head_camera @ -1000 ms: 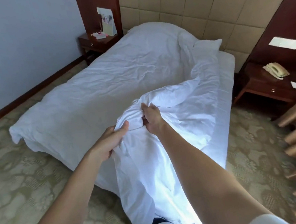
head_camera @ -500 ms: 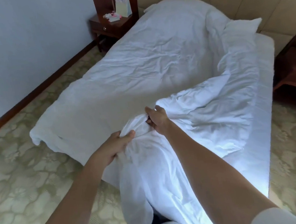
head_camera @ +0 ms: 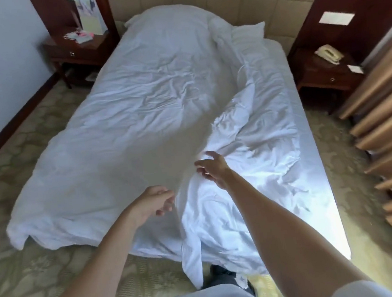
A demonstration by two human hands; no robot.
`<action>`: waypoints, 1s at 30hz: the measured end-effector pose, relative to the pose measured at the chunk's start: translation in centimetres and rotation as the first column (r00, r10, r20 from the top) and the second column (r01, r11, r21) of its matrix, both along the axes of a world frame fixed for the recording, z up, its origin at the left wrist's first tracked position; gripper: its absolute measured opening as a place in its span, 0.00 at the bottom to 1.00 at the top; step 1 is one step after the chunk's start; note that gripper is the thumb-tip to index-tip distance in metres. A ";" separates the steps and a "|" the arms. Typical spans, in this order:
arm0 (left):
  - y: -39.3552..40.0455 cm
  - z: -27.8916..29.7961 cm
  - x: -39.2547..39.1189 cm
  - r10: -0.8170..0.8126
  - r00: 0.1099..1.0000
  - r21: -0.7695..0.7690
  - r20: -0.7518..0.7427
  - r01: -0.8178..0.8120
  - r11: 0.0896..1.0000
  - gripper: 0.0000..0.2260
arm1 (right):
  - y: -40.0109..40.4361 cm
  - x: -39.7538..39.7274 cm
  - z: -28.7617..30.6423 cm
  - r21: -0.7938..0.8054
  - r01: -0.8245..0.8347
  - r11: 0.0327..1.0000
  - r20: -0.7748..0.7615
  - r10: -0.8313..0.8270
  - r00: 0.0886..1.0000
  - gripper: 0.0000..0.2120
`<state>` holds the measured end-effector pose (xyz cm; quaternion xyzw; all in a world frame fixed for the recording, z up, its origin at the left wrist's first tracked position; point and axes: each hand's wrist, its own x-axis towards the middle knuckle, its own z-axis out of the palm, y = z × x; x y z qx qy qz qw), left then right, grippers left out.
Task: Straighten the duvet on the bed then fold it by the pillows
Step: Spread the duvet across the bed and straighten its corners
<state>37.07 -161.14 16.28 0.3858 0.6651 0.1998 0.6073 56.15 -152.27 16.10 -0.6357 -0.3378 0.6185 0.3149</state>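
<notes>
Reaching from the foot edge of the bed [head_camera: 310, 151], both hands hover apart over the rumpled white cotton duvet [head_camera: 139, 120], fingers loosely spread and gripping nothing. The left hand [head_camera: 155, 200] hangs near the foot edge; the right hand [head_camera: 212, 167] sits just above a raised fold, and motion blur hides whether its fingertips touch the cloth. The duvet covers most of the bed, bunched along the right edge and spilling off the foot. A white pillow [head_camera: 248, 32] peeks out at the head-right corner, mostly buried.
</notes>
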 end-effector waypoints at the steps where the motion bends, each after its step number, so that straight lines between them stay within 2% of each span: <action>1: -0.5 0.3 -1.1 -0.015 1.000 0.007 0.012 0.015 1.000 0.06 | -1.2 -1.2 0.4 -0.001 -0.021 1.000 -0.038 0.021 0.999 0.23; 3: -1.5 0.9 -3.5 -0.046 0.998 0.026 0.033 0.045 0.999 0.07 | -3.2 -4.2 1.5 0.023 -0.076 0.997 -0.067 0.077 0.995 0.21; 7: -3.6 1.9 -9.1 -0.076 0.996 0.066 0.051 0.073 0.995 0.09 | -6.1 -11.1 2.4 0.050 -0.206 0.977 0.042 0.204 0.978 0.16; 13: -6.7 2.8 -19.1 0.018 0.999 0.071 0.046 -0.021 0.997 0.09 | -8.1 -20.9 2.5 0.023 -0.342 0.939 0.136 0.336 0.932 0.12; 17: -7.7 3.8 -26.1 0.150 0.989 0.109 0.006 -0.150 0.983 0.09 | -7.5 -29.0 2.8 0.032 -0.476 0.879 0.170 0.465 0.869 0.12; 21: -8.9 4.3 -34.3 0.267 0.964 0.113 0.019 -0.267 0.957 0.08 | -6.6 -38.5 3.1 0.032 -0.653 0.757 0.205 0.634 0.746 0.11; 25: -8.1 3.8 -41.9 0.372 0.927 0.129 -0.049 -0.363 0.923 0.08 | -5.3 -47.3 3.3 0.037 -0.836 0.548 0.349 0.776 0.525 0.09; 28: -5.5 3.3 -46.5 0.364 0.928 0.131 -0.086 -0.351 0.927 0.07 | -2.7 -53.0 2.4 0.015 -0.894 0.448 0.533 0.752 0.386 0.08; 30: -3.4 3.3 -49.1 0.321 0.939 0.131 -0.126 -0.305 0.943 0.08 | -0.7 -55.8 1.7 -0.039 -0.919 0.392 0.723 0.646 0.245 0.12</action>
